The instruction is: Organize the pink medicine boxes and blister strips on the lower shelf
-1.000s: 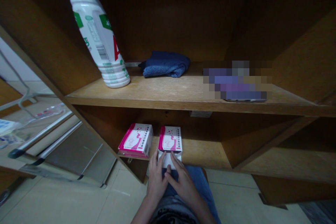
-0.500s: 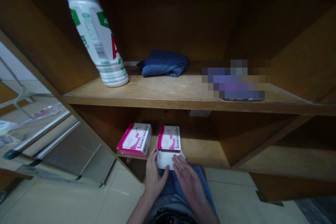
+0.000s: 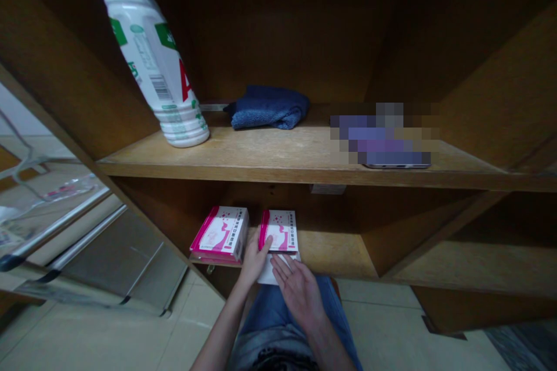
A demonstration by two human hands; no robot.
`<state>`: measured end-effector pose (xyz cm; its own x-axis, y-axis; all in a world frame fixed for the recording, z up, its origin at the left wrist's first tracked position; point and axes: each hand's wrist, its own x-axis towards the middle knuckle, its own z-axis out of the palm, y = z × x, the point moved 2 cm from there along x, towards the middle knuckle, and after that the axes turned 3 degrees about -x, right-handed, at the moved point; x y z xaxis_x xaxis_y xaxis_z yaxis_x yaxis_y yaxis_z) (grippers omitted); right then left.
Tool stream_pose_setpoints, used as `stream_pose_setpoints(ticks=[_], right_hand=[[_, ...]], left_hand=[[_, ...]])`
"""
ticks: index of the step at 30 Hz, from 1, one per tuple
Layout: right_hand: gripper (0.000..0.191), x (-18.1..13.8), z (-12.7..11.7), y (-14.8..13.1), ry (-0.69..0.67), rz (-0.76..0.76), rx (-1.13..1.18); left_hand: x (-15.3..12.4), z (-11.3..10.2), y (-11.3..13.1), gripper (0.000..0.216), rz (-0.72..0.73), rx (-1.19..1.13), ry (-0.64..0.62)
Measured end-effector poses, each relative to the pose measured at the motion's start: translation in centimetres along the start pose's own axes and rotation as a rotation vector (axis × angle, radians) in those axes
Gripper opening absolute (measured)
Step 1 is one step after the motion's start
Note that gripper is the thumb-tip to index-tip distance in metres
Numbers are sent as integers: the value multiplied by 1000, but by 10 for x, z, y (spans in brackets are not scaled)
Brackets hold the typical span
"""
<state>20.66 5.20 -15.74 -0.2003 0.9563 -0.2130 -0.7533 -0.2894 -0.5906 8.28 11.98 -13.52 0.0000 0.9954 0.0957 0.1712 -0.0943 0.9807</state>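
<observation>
Two bare hands are seen low in the view, above a lap covered in blue denim jeans (image 3: 256, 319). The left hand (image 3: 255, 261) is raised with its fingers extended, and its fingertips (image 3: 266, 242) are placed against the lower part of a pink-and-white cardboard carton (image 3: 278, 231); whether the carton is gripped cannot be told. The right hand (image 3: 298, 295) is held open, palm down, with its fingers spread, and is laid over a white paper sheet (image 3: 265, 277) that projects from beneath the carton's front edge.

Two such cartons are counted on a lower wooden shelf (image 3: 331, 252). The second carton (image 3: 220, 235) is placed just to the left, tilted slightly, with a narrow gap left between the two.

Three items are held on an upper wooden shelf (image 3: 278, 165). A white plastic bottle (image 3: 152, 52) with a ribbed base and a green-and-red label is stood at a visible lean. A folded blue terry towel (image 3: 267, 107) is laid against the back, and a flat object (image 3: 383, 142) on the right is too blurred to be identified. Beige floor tiles (image 3: 195, 324) are seen below the shelves, and metal rails (image 3: 73, 237) are seen to the left.
</observation>
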Motion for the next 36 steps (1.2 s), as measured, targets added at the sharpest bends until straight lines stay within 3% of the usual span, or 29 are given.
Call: stream_pose_setpoints(ticks=[7, 12, 17, 26, 31, 36], right_hand=[[28, 3, 0, 14, 106, -26, 146], [28, 5, -2, 22, 160, -70, 181], [27, 3, -1, 18, 194, -123, 155], [32, 0, 5, 10, 303, -221, 141], [36, -3, 3, 8, 289, -242, 62], [44, -6, 3, 7, 284, -154, 9]], left_hand=[[-12, -4, 6, 56, -60, -145, 63], [-19, -5, 18, 58, -46, -396, 45], [-21, 0, 31, 66, -29, -591, 121], [-22, 6, 41, 70, 63, -650, 29], [-15, 3, 43, 78, -50, -653, -7], [-9, 5, 43, 65, -87, -593, 30]])
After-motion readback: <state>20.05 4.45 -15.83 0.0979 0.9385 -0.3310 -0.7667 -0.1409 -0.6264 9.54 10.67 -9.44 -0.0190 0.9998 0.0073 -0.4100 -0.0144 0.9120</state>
